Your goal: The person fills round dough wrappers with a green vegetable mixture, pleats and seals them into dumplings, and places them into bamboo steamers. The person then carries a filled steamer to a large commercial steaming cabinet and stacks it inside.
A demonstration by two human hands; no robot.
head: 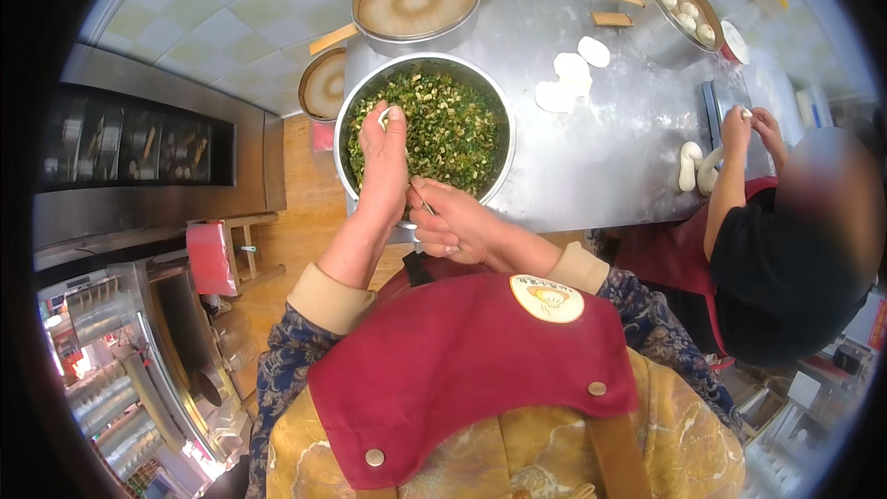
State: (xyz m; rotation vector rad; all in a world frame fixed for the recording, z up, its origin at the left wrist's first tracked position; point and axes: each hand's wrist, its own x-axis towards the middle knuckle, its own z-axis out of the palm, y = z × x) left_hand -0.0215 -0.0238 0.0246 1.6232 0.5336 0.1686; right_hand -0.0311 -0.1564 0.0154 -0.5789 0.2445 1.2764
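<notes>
A large round metal bowl (508, 145) stands at the table's left edge, holding a chopped green filling with pale yellowish cubes (450, 111). Over its left part is my left hand (384, 159), thumb up, with a piece of white dough (385, 118) held in it; most of the dough is hidden by the hand. My right hand (450, 218) is at the bowl's near rim, closed around a thin metal utensil (424, 199), whose far end is hidden beside my left hand. Flat white dough rounds (572, 73) lie partly overlapping on the metal table (554, 173), right of the bowl.
Round steamers (416, 3) (324, 86) stand behind and left of the bowl. At the back right, another steamer (682, 7) holds several filled buns (687, 17). A co-worker (783, 256) handles dough at the table's right, near dough rolls (689, 166). A metal cabinet (159, 215) is at left.
</notes>
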